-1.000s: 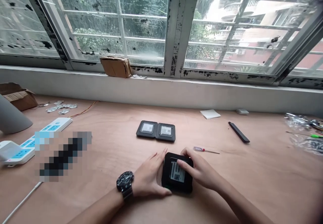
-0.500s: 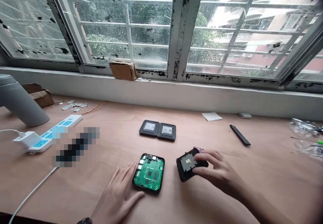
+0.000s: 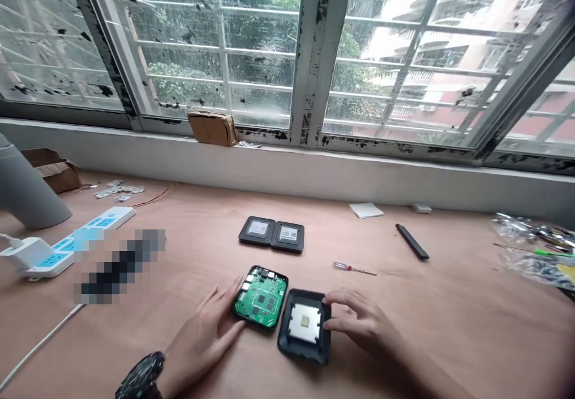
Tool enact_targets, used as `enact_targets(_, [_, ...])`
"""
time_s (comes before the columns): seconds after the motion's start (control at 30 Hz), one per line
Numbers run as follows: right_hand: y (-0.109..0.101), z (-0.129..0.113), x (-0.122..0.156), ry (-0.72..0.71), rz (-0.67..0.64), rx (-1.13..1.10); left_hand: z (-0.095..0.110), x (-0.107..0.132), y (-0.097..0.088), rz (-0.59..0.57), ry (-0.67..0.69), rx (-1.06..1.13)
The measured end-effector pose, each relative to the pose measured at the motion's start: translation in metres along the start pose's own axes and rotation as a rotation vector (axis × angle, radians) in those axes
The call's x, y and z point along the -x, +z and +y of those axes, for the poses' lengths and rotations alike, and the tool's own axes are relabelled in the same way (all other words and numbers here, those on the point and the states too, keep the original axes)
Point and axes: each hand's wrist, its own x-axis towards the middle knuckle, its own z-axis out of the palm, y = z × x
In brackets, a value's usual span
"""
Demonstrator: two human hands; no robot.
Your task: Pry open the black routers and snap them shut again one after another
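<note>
The left hand is lying spread, pressing lightly against the left edge of a green circuit board, with a black wristwatch sitting on its wrist. The right hand is resting with loosely spread fingers on the right rim of an open black device casing, which is lying just beside the board and showing a silver thermal pad. Beyond them, a red-handled screwdriver and two closed black devices are lying on the plywood bench.

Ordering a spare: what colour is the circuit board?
Green circuit board, clearest in the head view.
</note>
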Motion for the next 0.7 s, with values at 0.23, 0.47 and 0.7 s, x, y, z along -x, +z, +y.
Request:
enact_targets(0.23, [0.007,0.022,0.011,0.198,-0.069,0.006,-0.001,0.002,0.001,0.006,-0.002,-0.012])
enact_targets(0.47, [0.004,0.028,0.020,0.314,-0.106,0.143,-0.009,-0.003,-0.014,0.018,0.010,-0.006])
enact_targets(0.7, [0.000,0.023,0.020,0.214,-0.173,0.363,-0.026,-0.043,-0.032,-0.255,0.056,0.165])
